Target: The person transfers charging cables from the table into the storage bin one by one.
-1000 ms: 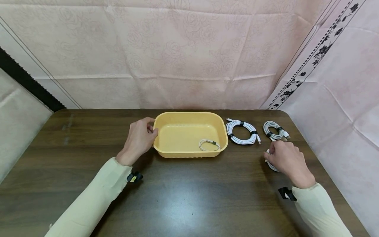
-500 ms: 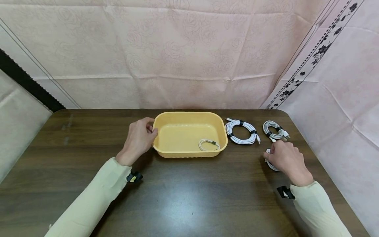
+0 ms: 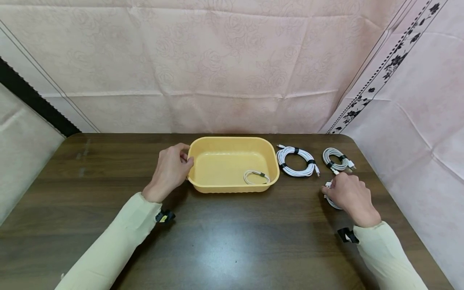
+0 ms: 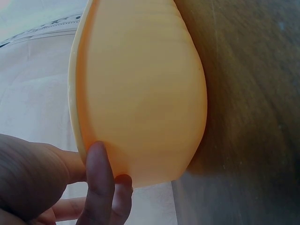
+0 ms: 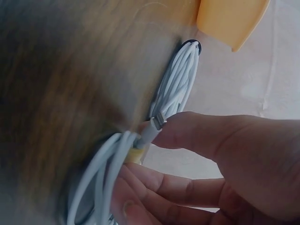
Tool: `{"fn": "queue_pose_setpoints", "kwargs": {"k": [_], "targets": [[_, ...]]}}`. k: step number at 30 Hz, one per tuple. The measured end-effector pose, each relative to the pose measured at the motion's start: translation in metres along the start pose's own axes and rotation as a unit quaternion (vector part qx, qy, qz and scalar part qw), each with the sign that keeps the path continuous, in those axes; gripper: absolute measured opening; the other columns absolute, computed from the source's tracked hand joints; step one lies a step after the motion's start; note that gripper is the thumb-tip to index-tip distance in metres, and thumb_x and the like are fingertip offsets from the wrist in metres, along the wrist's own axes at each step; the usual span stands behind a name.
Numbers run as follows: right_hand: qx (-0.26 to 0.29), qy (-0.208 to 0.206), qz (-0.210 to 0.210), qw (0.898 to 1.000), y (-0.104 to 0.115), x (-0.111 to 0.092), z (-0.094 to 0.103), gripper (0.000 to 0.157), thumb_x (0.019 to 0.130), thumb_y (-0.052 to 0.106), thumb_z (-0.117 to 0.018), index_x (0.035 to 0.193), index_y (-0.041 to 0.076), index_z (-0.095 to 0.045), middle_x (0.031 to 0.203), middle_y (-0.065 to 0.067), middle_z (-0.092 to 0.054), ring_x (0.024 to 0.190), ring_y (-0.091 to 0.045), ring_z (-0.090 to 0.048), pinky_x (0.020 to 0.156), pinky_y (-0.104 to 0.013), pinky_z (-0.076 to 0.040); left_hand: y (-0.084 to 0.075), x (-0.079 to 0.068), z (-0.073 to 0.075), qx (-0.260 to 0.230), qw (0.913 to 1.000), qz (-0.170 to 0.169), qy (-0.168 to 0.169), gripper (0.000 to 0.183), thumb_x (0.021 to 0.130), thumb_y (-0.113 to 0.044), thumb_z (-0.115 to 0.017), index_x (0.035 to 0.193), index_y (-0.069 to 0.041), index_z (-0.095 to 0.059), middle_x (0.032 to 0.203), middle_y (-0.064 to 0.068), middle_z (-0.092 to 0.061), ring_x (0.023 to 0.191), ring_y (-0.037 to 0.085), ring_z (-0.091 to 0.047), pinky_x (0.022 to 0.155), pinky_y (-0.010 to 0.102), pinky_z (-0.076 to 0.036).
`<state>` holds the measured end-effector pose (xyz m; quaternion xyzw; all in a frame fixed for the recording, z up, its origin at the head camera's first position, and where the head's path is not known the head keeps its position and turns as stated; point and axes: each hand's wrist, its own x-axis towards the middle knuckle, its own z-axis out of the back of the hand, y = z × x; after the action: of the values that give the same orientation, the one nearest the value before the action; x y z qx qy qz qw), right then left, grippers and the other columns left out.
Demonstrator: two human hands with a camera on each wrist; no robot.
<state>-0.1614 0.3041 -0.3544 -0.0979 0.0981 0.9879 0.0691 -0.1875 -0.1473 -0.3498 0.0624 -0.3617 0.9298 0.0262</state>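
Note:
My left hand (image 3: 169, 172) pinches the left rim of a yellow plastic basin (image 3: 217, 161). In the left wrist view, its fingers (image 4: 99, 178) lie against the basin's outer wall. On the right side of the table, my right hand (image 3: 351, 195) grips a coiled white charging cable (image 5: 101, 164), mostly hidden under the hand in the head view. Its thumb (image 5: 176, 133) is at the cable's plug (image 5: 152, 131), and the other fingers are curled near a yellowish band on the coil. Inside the basin, at the front right, lies a thin white coiled cable (image 3: 246, 178).
A large white cable coil (image 3: 302, 174) with black ties lies right of the basin. Beyond my right hand sits a smaller tied coil (image 3: 326, 155). The wooden table (image 3: 224, 233) meets a pale patterned cloth (image 3: 224, 72) behind and at the sides.
The right wrist and forearm have shifted slightly to the left while the hand stays at the cable. The left hand and the basin have not visibly moved.

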Motion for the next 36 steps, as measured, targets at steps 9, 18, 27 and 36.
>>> {"fn": "queue_pose_setpoints", "kwargs": {"k": [9, 18, 27, 36], "targets": [[0.002, -0.001, 0.002, 1.0, 0.0, 0.0001, -0.0014, 0.038, 0.091, 0.034, -0.067, 0.061, 0.017, -0.053, 0.07, -0.007, -0.052, 0.066, -0.029, -0.052, 0.052, -0.039, -0.04, -0.0002, 0.0002, 0.0, 0.0, 1.0, 0.0, -0.001, 0.035, 0.098, -0.011, -0.061, 0.13, 0.003, -0.063, 0.092, 0.015, -0.068, 0.071, 0.02, -0.064, 0.055, 0.025, -0.052], [0.007, -0.008, 0.013, 1.0, 0.0, -0.0003, -0.0015, 0.035, 0.086, 0.026, -0.067, 0.058, 0.017, -0.047, 0.066, -0.004, -0.044, 0.062, -0.024, -0.047, 0.052, -0.038, -0.039, 0.0011, 0.0004, -0.0012, -0.003, 0.9999, -0.009, -0.006, 0.034, 0.097, -0.009, -0.062, 0.129, 0.004, -0.064, 0.093, 0.016, -0.069, 0.076, 0.022, -0.066, 0.057, 0.025, -0.054], [0.002, 0.007, 0.005, 1.0, 0.0014, -0.0008, 0.0003, 0.041, 0.087, 0.028, -0.07, 0.054, 0.018, -0.046, 0.063, -0.001, -0.04, 0.061, -0.022, -0.045, 0.054, -0.037, -0.039, 0.0009, 0.0002, -0.001, -0.002, 0.9999, -0.007, -0.008, 0.034, 0.097, -0.01, -0.062, 0.129, 0.003, -0.064, 0.094, 0.016, -0.069, 0.077, 0.022, -0.067, 0.058, 0.025, -0.054], [0.003, 0.011, 0.004, 1.0, 0.001, -0.0025, -0.0002, 0.044, 0.087, 0.028, -0.07, 0.054, 0.019, -0.042, 0.061, 0.002, -0.036, 0.06, -0.02, -0.042, 0.053, -0.034, -0.034, 0.0007, 0.0001, -0.0009, -0.003, 1.0, -0.007, -0.005, 0.034, 0.098, -0.01, -0.062, 0.129, 0.003, -0.063, 0.094, 0.016, -0.069, 0.077, 0.022, -0.066, 0.058, 0.025, -0.054]]}}
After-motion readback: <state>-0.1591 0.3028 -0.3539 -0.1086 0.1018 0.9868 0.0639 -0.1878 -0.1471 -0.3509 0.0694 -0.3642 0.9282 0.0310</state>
